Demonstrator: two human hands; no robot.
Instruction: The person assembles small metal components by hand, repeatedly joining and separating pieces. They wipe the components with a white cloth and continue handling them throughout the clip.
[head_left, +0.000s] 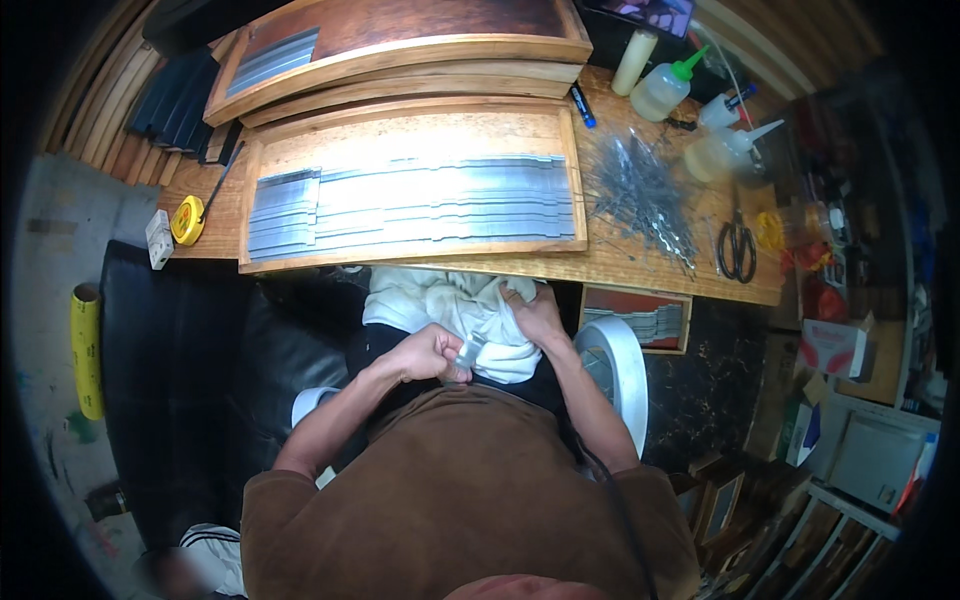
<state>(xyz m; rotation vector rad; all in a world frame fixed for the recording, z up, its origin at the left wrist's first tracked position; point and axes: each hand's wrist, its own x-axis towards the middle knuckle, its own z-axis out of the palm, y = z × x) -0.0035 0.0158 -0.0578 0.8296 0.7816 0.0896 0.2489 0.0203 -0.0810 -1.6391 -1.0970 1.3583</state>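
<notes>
Brown short-sleeved shirt, dark trousers, bare forearms.

Looked like a small craft workshop: wooden bench (640, 262) carried framed trays of metal strips (410, 205), glue bottles (664, 88), scissors (737, 250), tape measure (187, 220), loose wire pile (640, 195).

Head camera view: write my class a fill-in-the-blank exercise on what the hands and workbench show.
1. Both hands grip a white ____ in the lap.
2. The wooden tray holds rows of ____ strips.
3. The tape measure is ____ in colour.
4. The scissors lie at the bench's ____ end.

Missing words: cloth; metal; yellow; right
</notes>
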